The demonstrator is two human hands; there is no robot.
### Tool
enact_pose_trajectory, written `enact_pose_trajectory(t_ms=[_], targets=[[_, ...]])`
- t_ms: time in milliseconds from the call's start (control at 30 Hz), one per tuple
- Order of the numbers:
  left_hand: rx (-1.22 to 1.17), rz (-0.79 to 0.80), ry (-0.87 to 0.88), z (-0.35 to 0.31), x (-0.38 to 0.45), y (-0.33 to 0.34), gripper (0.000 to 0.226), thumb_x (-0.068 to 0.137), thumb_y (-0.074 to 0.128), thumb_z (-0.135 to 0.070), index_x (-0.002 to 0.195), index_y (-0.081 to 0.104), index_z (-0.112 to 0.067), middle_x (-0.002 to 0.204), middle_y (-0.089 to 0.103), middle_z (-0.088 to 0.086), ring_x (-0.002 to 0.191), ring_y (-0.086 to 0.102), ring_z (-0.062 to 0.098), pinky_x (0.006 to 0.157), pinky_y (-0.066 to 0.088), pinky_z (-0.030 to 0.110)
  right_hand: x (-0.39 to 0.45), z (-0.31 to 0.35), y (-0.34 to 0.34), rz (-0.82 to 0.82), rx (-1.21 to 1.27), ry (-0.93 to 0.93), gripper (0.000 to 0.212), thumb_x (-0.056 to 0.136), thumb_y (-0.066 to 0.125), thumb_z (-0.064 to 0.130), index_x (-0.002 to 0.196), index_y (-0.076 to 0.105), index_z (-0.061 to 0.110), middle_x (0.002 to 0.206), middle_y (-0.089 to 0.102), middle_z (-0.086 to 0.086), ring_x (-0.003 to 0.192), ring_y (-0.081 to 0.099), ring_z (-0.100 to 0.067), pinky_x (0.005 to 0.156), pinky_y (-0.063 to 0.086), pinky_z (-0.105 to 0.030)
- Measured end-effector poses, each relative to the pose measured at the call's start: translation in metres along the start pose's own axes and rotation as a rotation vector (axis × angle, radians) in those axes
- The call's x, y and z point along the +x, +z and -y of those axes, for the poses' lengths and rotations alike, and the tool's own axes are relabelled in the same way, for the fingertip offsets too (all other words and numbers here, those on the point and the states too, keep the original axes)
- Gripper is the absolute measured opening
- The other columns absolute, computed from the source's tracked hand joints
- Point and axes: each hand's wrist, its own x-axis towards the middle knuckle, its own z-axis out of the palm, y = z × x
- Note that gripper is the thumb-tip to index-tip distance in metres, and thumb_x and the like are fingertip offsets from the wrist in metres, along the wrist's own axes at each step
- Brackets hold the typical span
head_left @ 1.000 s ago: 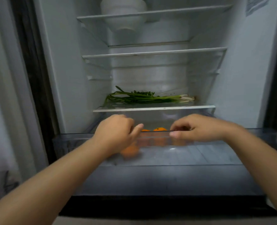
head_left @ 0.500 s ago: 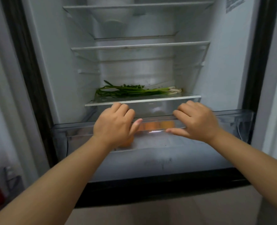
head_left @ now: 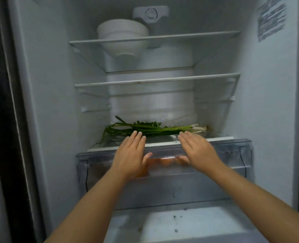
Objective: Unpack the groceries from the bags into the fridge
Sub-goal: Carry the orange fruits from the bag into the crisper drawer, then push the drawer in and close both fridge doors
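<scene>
Now both hands lie flat against the clear front of the crisper drawer (head_left: 233, 155), where a second ago their fingers were curled over its top edge. The left hand (head_left: 131, 155) shows straight fingers held together and pointing up toward the shelf, thumb spread to the side; it holds nothing. The right hand (head_left: 197, 151) matches it, fingers extended, palm on the drawer face, also holding nothing. The drawer, which earlier stood well out of the fridge (head_left: 268, 120), now sits close under the lowest glass shelf (head_left: 220, 138). Orange produce (head_left: 164, 162) shows blurred through the drawer front between the two hands. Spring onions (head_left: 150, 129) lie across the lowest shelf, unchanged. White bowls (head_left: 122, 35) stand on the top shelf.
</scene>
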Motion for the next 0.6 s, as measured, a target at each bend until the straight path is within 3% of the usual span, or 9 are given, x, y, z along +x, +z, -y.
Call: enact_pose_trajectory(t_ms=[67,167,233,300,367,400,467,533,600], targets=[[-0.018,0.040,-0.024,0.000,0.008,0.018,0.076,0.088,0.008,-0.052,0.149,0.019,-0.009,0.158,0.013,0.005,0.148,0.011,0.019,0.120,0.009,0.031,0.002,0.003,0.021,0.063,0.026,0.043,0.059,0.070,0.050,0.047,0.091,0.074,-0.002,0.095,0.075,-0.016,0.086,0.074,-0.027,0.069,0.059,-0.038],[0.064,0.006,-0.025,0.004,0.017,0.040,0.063,0.080,0.030,-0.043,0.108,0.072,-0.006,0.116,0.070,0.008,0.110,0.067,0.019,0.088,0.054,0.035,0.004,0.006,0.038,0.085,0.053,0.088,0.058,0.074,0.041,0.043,0.089,0.075,-0.001,0.094,0.075,-0.016,0.085,0.074,-0.026,0.071,0.059,-0.039],[0.064,0.012,-0.021,0.008,0.019,0.049,0.057,0.077,0.034,-0.040,0.094,0.076,-0.005,0.099,0.076,0.006,0.093,0.073,0.020,0.075,0.058,0.040,0.004,0.007,0.044,0.051,0.051,0.083,0.056,0.074,0.044,0.043,0.087,0.075,-0.002,0.091,0.076,-0.016,0.082,0.074,-0.026,0.072,0.059,-0.039],[0.049,-0.024,-0.023,0.008,0.019,0.048,0.057,0.079,0.034,-0.039,0.094,0.075,-0.004,0.098,0.076,0.009,0.094,0.073,0.023,0.078,0.057,0.042,0.004,0.006,0.042,0.123,0.104,0.091,0.057,0.074,0.045,0.045,0.088,0.074,-0.003,0.089,0.076,-0.015,0.080,0.074,-0.026,0.073,0.058,-0.039],[-0.011,-0.024,-0.038,0.003,0.017,0.042,0.059,0.087,0.030,-0.040,0.114,0.066,-0.002,0.122,0.066,0.014,0.119,0.061,0.026,0.100,0.046,0.043,0.005,0.007,0.034,0.216,0.139,0.131,0.059,0.074,0.046,0.048,0.094,0.072,-0.001,0.092,0.075,-0.014,0.086,0.073,-0.025,0.078,0.057,-0.038],[-0.041,0.031,-0.071,0.001,0.016,0.037,0.057,0.094,0.026,-0.038,0.131,0.052,-0.003,0.142,0.049,0.014,0.136,0.042,0.024,0.113,0.030,0.043,0.006,0.008,0.027,0.277,0.130,0.171,0.062,0.076,0.049,0.050,0.105,0.069,-0.002,0.103,0.072,-0.016,0.098,0.070,-0.025,0.087,0.054,-0.037],[-0.010,0.135,-0.126,-0.008,0.009,0.024,0.053,0.102,0.022,-0.033,0.149,0.020,-0.009,0.160,0.011,0.007,0.149,0.005,0.020,0.120,0.004,0.044,0.003,0.010,0.009,0.415,0.134,0.213,0.072,0.088,0.046,0.050,0.138,0.038,-0.001,0.145,0.042,-0.018,0.137,0.039,-0.025,0.114,0.029,-0.038],[0.008,0.180,-0.144,-0.025,-0.005,0.008,0.055,0.102,0.027,-0.030,0.151,0.009,-0.013,0.161,-0.002,0.006,0.149,-0.005,0.022,0.119,0.002,0.048,-0.008,0.011,-0.021,0.507,0.201,0.232,0.068,0.095,0.037,0.042,0.148,0.012,0.008,0.159,0.008,-0.009,0.148,0.006,-0.021,0.120,0.005,-0.040],[-0.025,0.151,-0.105,-0.049,-0.026,-0.008,0.056,0.099,0.035,-0.025,0.149,0.015,-0.013,0.160,0.000,0.008,0.149,-0.003,0.025,0.118,0.008,0.048,-0.032,0.012,-0.059,0.485,0.234,0.290,0.060,0.096,0.039,0.036,0.147,0.020,0.009,0.159,0.007,-0.008,0.148,0.005,-0.020,0.119,0.006,-0.038]])
